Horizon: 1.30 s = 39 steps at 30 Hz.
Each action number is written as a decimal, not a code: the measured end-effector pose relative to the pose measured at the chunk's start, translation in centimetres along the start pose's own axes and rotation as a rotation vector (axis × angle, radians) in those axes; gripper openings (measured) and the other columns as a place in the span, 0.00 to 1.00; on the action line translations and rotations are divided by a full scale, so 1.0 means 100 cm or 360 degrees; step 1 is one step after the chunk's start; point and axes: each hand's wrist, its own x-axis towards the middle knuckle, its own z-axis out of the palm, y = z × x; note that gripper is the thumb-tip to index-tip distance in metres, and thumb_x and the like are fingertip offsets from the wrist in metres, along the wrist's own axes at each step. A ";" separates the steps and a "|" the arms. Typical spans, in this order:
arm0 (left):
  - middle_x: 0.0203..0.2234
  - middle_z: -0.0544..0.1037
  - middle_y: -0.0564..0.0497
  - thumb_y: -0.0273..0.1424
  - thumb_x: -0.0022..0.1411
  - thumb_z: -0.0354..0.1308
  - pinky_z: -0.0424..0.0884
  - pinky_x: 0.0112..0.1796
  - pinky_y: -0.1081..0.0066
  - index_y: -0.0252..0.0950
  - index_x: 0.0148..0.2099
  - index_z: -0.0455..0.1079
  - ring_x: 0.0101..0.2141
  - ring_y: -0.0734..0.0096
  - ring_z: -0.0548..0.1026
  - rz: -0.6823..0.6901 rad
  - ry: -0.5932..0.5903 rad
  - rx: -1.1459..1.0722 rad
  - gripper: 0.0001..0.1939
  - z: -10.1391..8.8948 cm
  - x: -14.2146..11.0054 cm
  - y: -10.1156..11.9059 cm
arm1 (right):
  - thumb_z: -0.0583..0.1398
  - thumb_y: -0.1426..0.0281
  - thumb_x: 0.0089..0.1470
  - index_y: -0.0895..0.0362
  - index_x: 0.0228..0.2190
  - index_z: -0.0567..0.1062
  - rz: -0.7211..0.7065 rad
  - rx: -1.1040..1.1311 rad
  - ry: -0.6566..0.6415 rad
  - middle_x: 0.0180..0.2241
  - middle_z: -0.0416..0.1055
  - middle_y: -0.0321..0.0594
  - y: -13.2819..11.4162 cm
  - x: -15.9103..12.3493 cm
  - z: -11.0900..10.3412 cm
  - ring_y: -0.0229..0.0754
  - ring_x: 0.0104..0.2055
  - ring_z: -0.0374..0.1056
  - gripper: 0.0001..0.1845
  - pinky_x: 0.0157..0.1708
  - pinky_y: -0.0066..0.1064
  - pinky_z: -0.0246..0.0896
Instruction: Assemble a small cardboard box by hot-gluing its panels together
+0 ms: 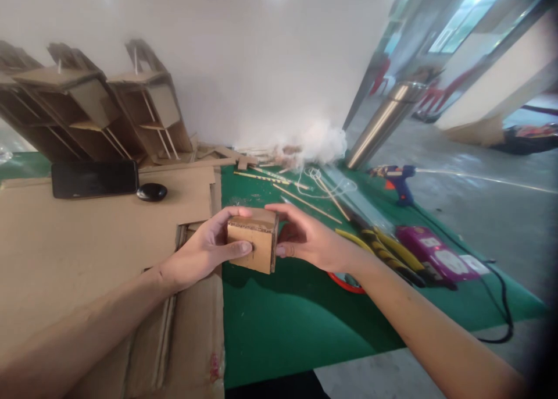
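A small cardboard box (250,249) is held up over the green table, its corrugated edges facing me. My left hand (218,242) is closed on its left side, thumb pressed on the front face by a small dark mark and fingers over the top. My right hand (309,236) curls at the box's right side, with fingertips and thumb at its edge. The far side of the box is hidden. Below my left forearm lie flat cardboard sheets and strips (192,329).
Cardboard shelf-like structures (148,102) stand at the back left, behind a black phone (95,179) and a mouse (151,192). Rightward lie thin sticks (307,203), yellow-black pliers (392,253), a purple power strip (429,250), a glue gun (399,184) and a steel flask (386,123).
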 end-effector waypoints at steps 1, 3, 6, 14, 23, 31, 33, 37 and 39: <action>0.41 0.77 0.53 0.27 0.60 0.69 0.74 0.38 0.77 0.41 0.51 0.68 0.39 0.74 0.76 -0.0006 0.0008 0.0010 0.19 0.001 0.000 0.001 | 0.68 0.58 0.55 0.47 0.60 0.59 0.0000 -0.0013 0.0006 0.46 0.70 0.41 0.000 0.000 0.000 0.46 0.42 0.69 0.37 0.41 0.42 0.68; 0.41 0.77 0.53 0.28 0.60 0.69 0.74 0.38 0.77 0.41 0.51 0.68 0.40 0.73 0.76 -0.0019 0.0035 0.0028 0.19 0.001 0.000 0.001 | 0.68 0.58 0.55 0.48 0.60 0.60 -0.0005 -0.0055 0.0012 0.45 0.70 0.42 -0.001 0.000 0.000 0.46 0.42 0.69 0.37 0.41 0.43 0.68; 0.41 0.77 0.52 0.28 0.59 0.70 0.75 0.39 0.76 0.40 0.52 0.69 0.40 0.72 0.76 -0.0035 0.0076 0.0049 0.20 0.002 -0.001 0.001 | 0.68 0.58 0.55 0.48 0.60 0.61 -0.0009 -0.0106 0.0018 0.46 0.70 0.42 -0.001 0.000 0.000 0.47 0.42 0.69 0.36 0.42 0.44 0.68; 0.39 0.77 0.53 0.26 0.60 0.69 0.74 0.38 0.76 0.40 0.51 0.68 0.38 0.74 0.75 0.0029 0.0025 0.0066 0.19 0.004 -0.001 0.003 | 0.67 0.56 0.55 0.48 0.61 0.60 -0.0079 -0.0287 0.0064 0.52 0.68 0.45 0.000 -0.001 -0.004 0.51 0.49 0.68 0.38 0.48 0.47 0.67; 0.49 0.73 0.49 0.22 0.62 0.64 0.74 0.44 0.72 0.46 0.61 0.61 0.47 0.67 0.75 0.0127 -0.0200 0.0254 0.29 0.006 -0.004 0.001 | 0.62 0.49 0.58 0.54 0.56 0.68 -0.0056 0.0361 0.0000 0.54 0.69 0.47 -0.001 0.001 -0.008 0.50 0.54 0.67 0.31 0.53 0.43 0.64; 0.40 0.74 0.52 0.22 0.63 0.61 0.73 0.45 0.65 0.49 0.67 0.53 0.42 0.65 0.76 0.0070 -0.0258 0.0771 0.36 0.015 -0.010 0.007 | 0.66 0.52 0.54 0.48 0.59 0.66 -0.0042 0.0413 -0.0068 0.51 0.72 0.42 0.001 0.006 0.006 0.48 0.53 0.68 0.35 0.54 0.45 0.62; 0.39 0.74 0.52 0.23 0.62 0.61 0.72 0.44 0.65 0.48 0.66 0.54 0.42 0.64 0.76 0.0081 -0.0245 0.0839 0.35 0.017 -0.011 0.010 | 0.69 0.53 0.51 0.46 0.61 0.64 -0.0054 0.0478 -0.0142 0.51 0.71 0.41 0.003 0.007 0.007 0.49 0.54 0.67 0.40 0.56 0.47 0.61; 0.40 0.75 0.51 0.24 0.62 0.60 0.72 0.43 0.67 0.45 0.64 0.55 0.43 0.64 0.76 0.0128 -0.0246 0.0862 0.32 0.018 -0.010 0.014 | 0.71 0.55 0.48 0.48 0.61 0.65 -0.0116 0.0617 -0.0275 0.54 0.70 0.42 0.006 0.007 0.008 0.50 0.57 0.66 0.42 0.57 0.47 0.60; 0.42 0.75 0.50 0.26 0.63 0.60 0.72 0.43 0.67 0.44 0.61 0.57 0.44 0.64 0.76 0.0185 -0.0209 0.0929 0.27 0.018 -0.010 0.015 | 0.70 0.56 0.50 0.47 0.61 0.64 -0.0123 0.0666 -0.0300 0.54 0.70 0.41 0.007 0.006 0.008 0.50 0.57 0.65 0.40 0.57 0.46 0.60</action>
